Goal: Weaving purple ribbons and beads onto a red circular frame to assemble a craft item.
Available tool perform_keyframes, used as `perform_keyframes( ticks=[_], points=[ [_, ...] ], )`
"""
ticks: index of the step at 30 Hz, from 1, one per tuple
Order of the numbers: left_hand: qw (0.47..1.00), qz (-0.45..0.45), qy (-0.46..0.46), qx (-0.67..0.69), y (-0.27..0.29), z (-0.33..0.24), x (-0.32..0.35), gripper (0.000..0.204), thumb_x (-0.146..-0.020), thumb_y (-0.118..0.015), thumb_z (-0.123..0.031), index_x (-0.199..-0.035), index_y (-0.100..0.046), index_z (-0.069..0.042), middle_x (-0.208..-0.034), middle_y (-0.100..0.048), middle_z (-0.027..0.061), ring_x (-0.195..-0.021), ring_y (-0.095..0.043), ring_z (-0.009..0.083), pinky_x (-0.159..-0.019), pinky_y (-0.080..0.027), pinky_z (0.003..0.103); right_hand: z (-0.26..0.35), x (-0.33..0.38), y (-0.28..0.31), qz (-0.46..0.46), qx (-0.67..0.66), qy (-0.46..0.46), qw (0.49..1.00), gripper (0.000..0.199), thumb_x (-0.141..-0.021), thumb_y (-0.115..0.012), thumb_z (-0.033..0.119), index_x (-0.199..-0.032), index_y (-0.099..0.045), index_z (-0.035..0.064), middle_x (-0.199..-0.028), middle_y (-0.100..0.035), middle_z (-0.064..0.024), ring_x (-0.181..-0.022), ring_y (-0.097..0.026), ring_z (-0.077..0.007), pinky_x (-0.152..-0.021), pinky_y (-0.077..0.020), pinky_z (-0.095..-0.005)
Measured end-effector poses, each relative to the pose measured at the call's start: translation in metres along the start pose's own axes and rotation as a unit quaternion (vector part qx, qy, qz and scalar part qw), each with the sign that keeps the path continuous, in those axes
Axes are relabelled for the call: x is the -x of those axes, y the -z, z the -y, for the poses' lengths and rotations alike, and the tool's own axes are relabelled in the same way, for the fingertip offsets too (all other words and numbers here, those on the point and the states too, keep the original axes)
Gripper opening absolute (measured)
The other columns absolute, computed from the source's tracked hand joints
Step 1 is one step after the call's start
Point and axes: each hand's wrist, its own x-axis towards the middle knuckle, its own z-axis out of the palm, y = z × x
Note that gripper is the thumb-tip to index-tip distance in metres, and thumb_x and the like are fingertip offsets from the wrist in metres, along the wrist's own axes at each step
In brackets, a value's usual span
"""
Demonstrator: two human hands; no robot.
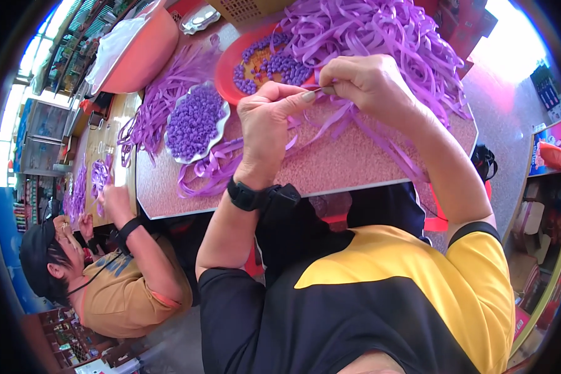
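My left hand [265, 121] and my right hand [371, 81] meet above the table, both closed in a pinch. A thin strip [318, 90] spans their fingertips; it is too small to tell its exact kind. Purple ribbon [340, 116] trails onto the table beneath my right hand. Just beyond my left hand stands a red-orange plate [226, 78] with purple beads [285, 67] on it. More purple beads [195, 121] fill a white scalloped dish [222, 129] to the left. A large heap of purple ribbons [361, 28] lies behind my right hand.
The pink speckled table [168, 193] ends close in front of me. At the far left stands a large pink basin [144, 59] with white cloth-like material; a yellow basket [246, 11] is at the back. A co-worker [131, 280] handles purple ribbons at the adjoining table.
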Motion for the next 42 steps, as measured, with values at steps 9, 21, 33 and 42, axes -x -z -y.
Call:
perform_keyframes(
  ticks=[9, 21, 33, 42],
  points=[
    [0.996, -0.005, -0.048, -0.07, 0.015, 0.003, 0.018, 0.015, -0.079, -0.083, -0.008, -0.09, -0.076, 0.0, -0.088, -0.065, -0.0007, -0.07, -0.059, 0.0058, -0.057, -0.048, 0.021, 0.01, 0.003, -0.011, 0.025, -0.006, 0.031, 0.999, 0.011, -0.081, -0.071, 0.005, -0.091, -0.068, 0.0049, -0.083, -0.069, -0.0084, -0.078, -0.07, -0.0266, -0.067, -0.0536, -0.0341],
    [0.991, -0.017, -0.11, -0.07, 0.022, 0.013, 0.022, 0.009, -0.076, -0.082, -0.004, -0.079, -0.074, 0.001, -0.077, -0.061, -0.0013, -0.063, -0.053, 0.0053, -0.055, -0.041, 0.021, 0.015, 0.003, -0.007, 0.052, -0.057, -0.001, 0.997, 0.012, -0.079, -0.068, -0.001, -0.09, -0.067, 0.0026, -0.082, -0.068, -0.01, -0.076, -0.068, -0.0269, -0.067, -0.0523, -0.0323],
    [0.971, -0.187, -0.083, -0.126, 0.091, 0.009, 0.048, 0.006, -0.082, -0.077, -0.002, -0.083, -0.073, 0.001, -0.065, -0.057, -0.0052, -0.06, -0.047, 0.0022, -0.055, -0.035, 0.018, -0.022, -0.002, 0.01, 0.03, -0.058, -0.125, 0.99, 0.013, -0.091, -0.059, -0.003, -0.101, -0.067, -0.0016, -0.086, -0.065, 0.0012, -0.084, -0.059, -0.0066, -0.076, -0.0477, -0.0227],
    [0.856, -0.082, -0.244, -0.449, 0.104, 0.009, 0.049, 0.011, -0.073, -0.077, -0.005, -0.08, -0.07, -0.002, -0.068, -0.054, 0.0096, -0.063, -0.057, 0.0267, -0.059, -0.044, 0.037, -0.01, -0.003, -0.008, -0.044, -0.385, -0.28, 0.878, 0.012, -0.094, -0.061, 0.005, -0.1, -0.071, 0.005, -0.077, -0.059, 0.0033, -0.068, -0.051, -0.0036, -0.06, -0.0344, -0.0182]
  ],
)
